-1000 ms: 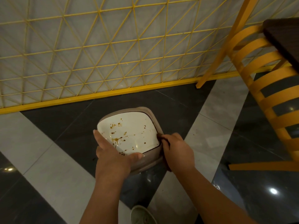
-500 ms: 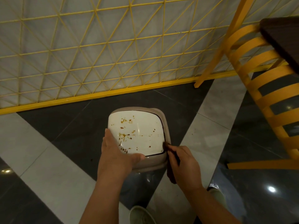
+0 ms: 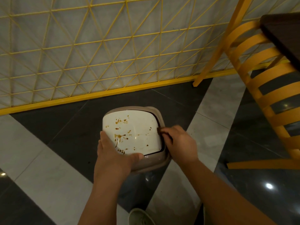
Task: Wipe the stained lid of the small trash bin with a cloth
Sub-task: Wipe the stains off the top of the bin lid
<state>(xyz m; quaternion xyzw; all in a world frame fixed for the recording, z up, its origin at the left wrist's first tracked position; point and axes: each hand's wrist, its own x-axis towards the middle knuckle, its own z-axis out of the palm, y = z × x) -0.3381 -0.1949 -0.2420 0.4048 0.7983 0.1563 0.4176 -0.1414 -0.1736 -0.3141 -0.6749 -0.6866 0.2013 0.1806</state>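
A polished floor (image 3: 53,166) of dark and pale grey tiles runs up to a white wall behind a yellow wire grid (image 3: 97,46); a yellow slatted chair (image 3: 266,88) stands at the right beside a dark table corner (image 3: 285,31); the small trash bin (image 3: 151,161) sits on the floor near the grid, its white lid (image 3: 134,132) spotted with brown stains (image 3: 119,136); the left hand (image 3: 113,156) grips the bin's near-left corner, thumb on the rim; the right hand (image 3: 178,142) pinches a dark cloth (image 3: 162,132) against the lid's right edge; a shoe (image 3: 139,216) shows below.
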